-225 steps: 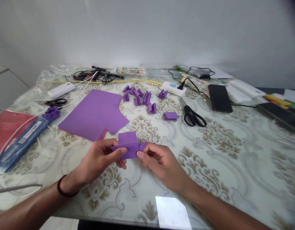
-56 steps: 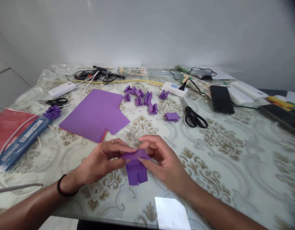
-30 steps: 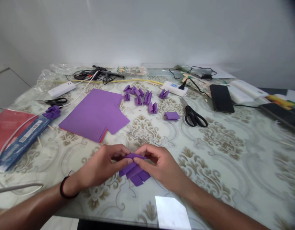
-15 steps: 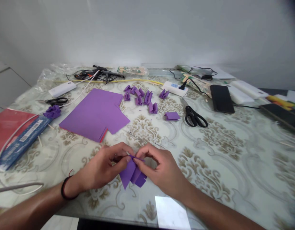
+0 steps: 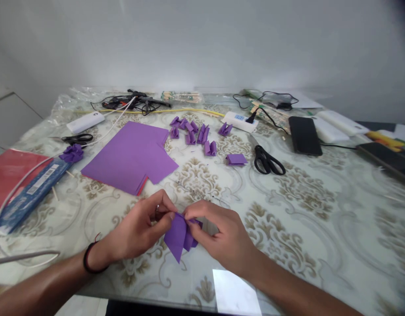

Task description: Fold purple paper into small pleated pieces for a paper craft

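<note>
Both of my hands pinch one folded purple paper piece (image 5: pixel 177 235) just above the near part of the table. My left hand (image 5: pixel 141 228) grips its top left corner between thumb and fingers. My right hand (image 5: pixel 218 235) holds its right side, fingers curled around the folds. The paper hangs down in a point between the two hands. Farther back lie a stack of flat purple sheets (image 5: pixel 131 156), several small folded purple pieces (image 5: pixel 194 134) and one more folded piece (image 5: pixel 235 159).
Black scissors (image 5: pixel 266 160) lie right of centre, a second pair (image 5: pixel 75 139) at the left. A red folder (image 5: pixel 8 175), a blue packet (image 5: pixel 29 193), a white cable, a power strip (image 5: pixel 238 120), a black phone (image 5: pixel 304 135) and tangled cords fill the table's (image 5: pixel 320 210) edges.
The folded paper has been turned and squeezed together: earlier it lay broader and flatter between my hands, now it hangs as a narrow pointed bundle. My hands have closed in on it.
</note>
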`<action>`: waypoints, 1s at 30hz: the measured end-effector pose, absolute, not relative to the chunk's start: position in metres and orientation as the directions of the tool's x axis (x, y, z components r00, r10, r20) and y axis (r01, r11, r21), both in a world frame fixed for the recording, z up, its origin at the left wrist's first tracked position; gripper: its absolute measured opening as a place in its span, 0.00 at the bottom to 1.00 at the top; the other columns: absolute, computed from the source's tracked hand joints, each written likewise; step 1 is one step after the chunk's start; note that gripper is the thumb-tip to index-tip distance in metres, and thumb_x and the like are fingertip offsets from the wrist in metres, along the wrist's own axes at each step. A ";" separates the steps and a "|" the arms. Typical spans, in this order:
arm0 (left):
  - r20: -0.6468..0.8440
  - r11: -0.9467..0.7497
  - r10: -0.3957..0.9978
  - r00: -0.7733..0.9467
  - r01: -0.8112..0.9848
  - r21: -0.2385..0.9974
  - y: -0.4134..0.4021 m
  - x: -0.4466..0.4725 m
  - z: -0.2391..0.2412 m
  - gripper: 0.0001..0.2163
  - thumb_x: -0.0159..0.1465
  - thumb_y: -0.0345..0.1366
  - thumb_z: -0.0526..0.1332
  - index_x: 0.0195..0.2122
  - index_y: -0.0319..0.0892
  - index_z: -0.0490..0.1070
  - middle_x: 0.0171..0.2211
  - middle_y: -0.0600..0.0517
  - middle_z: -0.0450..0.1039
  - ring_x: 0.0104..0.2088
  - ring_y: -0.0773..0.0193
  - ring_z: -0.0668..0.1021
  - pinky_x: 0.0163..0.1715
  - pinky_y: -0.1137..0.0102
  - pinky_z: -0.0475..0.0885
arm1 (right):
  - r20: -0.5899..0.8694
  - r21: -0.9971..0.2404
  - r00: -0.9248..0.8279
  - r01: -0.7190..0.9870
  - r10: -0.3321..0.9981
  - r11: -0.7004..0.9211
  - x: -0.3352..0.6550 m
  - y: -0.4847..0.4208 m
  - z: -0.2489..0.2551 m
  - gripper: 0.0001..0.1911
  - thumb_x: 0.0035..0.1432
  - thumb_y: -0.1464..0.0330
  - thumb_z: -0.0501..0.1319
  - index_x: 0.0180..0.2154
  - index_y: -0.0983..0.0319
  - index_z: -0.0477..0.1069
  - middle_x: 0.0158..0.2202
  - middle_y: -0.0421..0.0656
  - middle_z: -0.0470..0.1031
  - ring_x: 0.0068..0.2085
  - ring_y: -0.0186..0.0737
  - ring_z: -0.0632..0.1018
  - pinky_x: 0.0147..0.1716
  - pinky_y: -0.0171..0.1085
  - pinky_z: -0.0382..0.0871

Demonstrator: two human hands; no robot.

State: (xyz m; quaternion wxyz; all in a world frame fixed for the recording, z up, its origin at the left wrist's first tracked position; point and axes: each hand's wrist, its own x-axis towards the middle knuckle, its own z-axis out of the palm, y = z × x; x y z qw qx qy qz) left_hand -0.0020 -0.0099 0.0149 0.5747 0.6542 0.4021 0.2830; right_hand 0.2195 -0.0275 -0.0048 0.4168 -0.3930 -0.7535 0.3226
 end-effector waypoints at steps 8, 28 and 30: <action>-0.041 -0.081 0.864 0.502 0.218 0.973 -0.011 -0.008 0.006 0.05 0.75 0.31 0.56 0.42 0.45 0.71 0.27 0.59 0.65 0.26 0.68 0.65 0.26 0.74 0.59 | 0.416 -0.814 -0.412 0.227 0.810 0.534 0.220 -0.025 0.002 0.09 0.64 0.76 0.60 0.42 0.56 0.74 0.39 0.45 0.79 0.39 0.43 0.81 0.37 0.40 0.78; -0.154 -0.068 0.831 0.534 0.372 0.926 -0.004 -0.004 0.017 0.12 0.74 0.42 0.62 0.38 0.41 0.79 0.30 0.54 0.77 0.31 0.66 0.74 0.32 0.72 0.67 | 0.198 -0.932 -0.364 0.218 0.910 0.290 0.221 -0.026 -0.002 0.06 0.65 0.74 0.64 0.39 0.57 0.75 0.33 0.37 0.76 0.33 0.34 0.76 0.35 0.33 0.71; -0.133 -0.098 0.829 0.544 0.375 0.922 -0.003 -0.006 0.017 0.11 0.75 0.41 0.62 0.39 0.42 0.80 0.31 0.54 0.79 0.31 0.66 0.75 0.33 0.72 0.68 | 0.156 -0.945 -0.367 0.216 0.917 0.247 0.221 -0.025 -0.001 0.04 0.66 0.72 0.64 0.41 0.57 0.75 0.33 0.37 0.77 0.34 0.35 0.77 0.36 0.33 0.71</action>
